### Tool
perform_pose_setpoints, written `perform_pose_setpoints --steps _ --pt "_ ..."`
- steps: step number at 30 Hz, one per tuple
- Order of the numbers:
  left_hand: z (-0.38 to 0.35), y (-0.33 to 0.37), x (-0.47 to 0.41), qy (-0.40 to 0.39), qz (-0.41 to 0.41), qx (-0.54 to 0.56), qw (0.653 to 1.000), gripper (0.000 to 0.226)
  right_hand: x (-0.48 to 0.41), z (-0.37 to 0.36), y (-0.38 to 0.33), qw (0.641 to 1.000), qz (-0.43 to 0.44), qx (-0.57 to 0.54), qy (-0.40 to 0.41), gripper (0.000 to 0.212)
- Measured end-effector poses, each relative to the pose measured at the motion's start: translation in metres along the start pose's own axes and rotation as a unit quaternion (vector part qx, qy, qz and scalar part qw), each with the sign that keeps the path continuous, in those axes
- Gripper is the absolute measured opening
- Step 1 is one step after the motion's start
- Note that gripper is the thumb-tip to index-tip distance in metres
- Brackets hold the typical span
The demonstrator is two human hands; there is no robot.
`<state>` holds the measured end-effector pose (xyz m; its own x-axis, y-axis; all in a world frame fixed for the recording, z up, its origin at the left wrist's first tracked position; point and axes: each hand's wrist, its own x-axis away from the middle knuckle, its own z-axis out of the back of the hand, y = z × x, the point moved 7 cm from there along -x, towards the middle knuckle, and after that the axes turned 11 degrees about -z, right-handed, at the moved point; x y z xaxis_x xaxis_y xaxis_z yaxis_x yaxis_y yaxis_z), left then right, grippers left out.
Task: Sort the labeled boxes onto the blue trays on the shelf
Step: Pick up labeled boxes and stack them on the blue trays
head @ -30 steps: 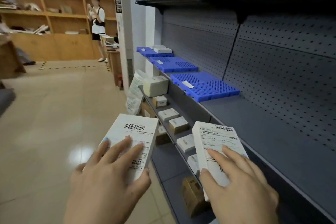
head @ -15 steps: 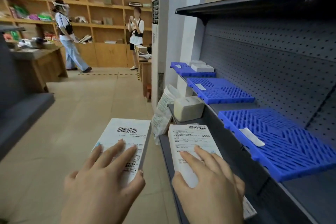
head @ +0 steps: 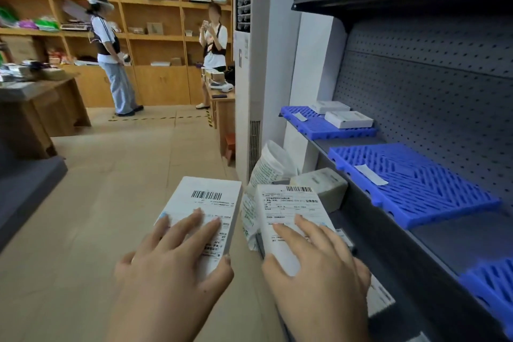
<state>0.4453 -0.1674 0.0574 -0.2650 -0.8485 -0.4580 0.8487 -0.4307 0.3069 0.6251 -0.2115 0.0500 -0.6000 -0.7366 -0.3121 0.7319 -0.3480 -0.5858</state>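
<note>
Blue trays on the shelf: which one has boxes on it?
The farthest tray: two white boxes sit on it. The middle tray carries only a paper slip; the nearest tray, partly visible, looks bare.

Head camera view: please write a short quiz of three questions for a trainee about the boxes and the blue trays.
1. True or false: the middle blue tray already carries a white box.
2. How many white boxes lie on the far blue tray? A one, B two, C four.
3. Fill in: the labeled box nearer the shelf is held by the ____ hand.

Key: 1 false, only a paper slip lies there. 2 B. 3 right hand.
</note>
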Motion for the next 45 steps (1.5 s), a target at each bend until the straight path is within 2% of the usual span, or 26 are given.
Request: perform_pose_setpoints --steps 6,14,22,27,35,39,42,45 --pt "-0.035 -0.039 -0.122 -0.011 -0.062 -0.020 0.998 0.050 -0.096 -0.055 -0.043 0.999 -0.019 0.010 0.029 0.042" --pt "-0.130 -0.056 -0.272 -0.031 -0.109 0.008 0.994 0.052 -0.240 -0.127 -0.046 0.995 -0.083 0.046 0.018 0.042" --pt "-0.216 -0.021 -0.448 -0.046 -0.173 0.048 0.983 0.051 -0.400 -0.149 -0.020 0.984 -0.150 0.088 0.035 0.058" --pt "-0.272 0.001 -0.529 -0.092 -0.183 0.104 0.973 0.061 -0.469 -0.151 -0.005 0.967 -0.221 0.119 0.034 0.047" --pt "-0.354 0.062 -0.651 -0.149 -0.313 0.183 0.920 0.072 -0.554 -0.173 0.025 0.911 -0.377 0.134 0.104 0.047" --pt "-0.393 0.086 -0.705 -0.199 -0.379 0.189 0.884 0.065 -0.588 -0.179 0.028 0.870 -0.452 0.120 0.160 0.046" --pt "-0.413 0.105 -0.730 -0.214 -0.431 0.184 0.857 0.078 -0.604 -0.183 0.030 0.832 -0.508 0.129 0.185 0.046" --pt "-0.426 0.125 -0.744 -0.237 -0.451 0.194 0.838 0.081 -0.613 -0.184 0.032 0.803 -0.544 0.136 0.205 0.046"
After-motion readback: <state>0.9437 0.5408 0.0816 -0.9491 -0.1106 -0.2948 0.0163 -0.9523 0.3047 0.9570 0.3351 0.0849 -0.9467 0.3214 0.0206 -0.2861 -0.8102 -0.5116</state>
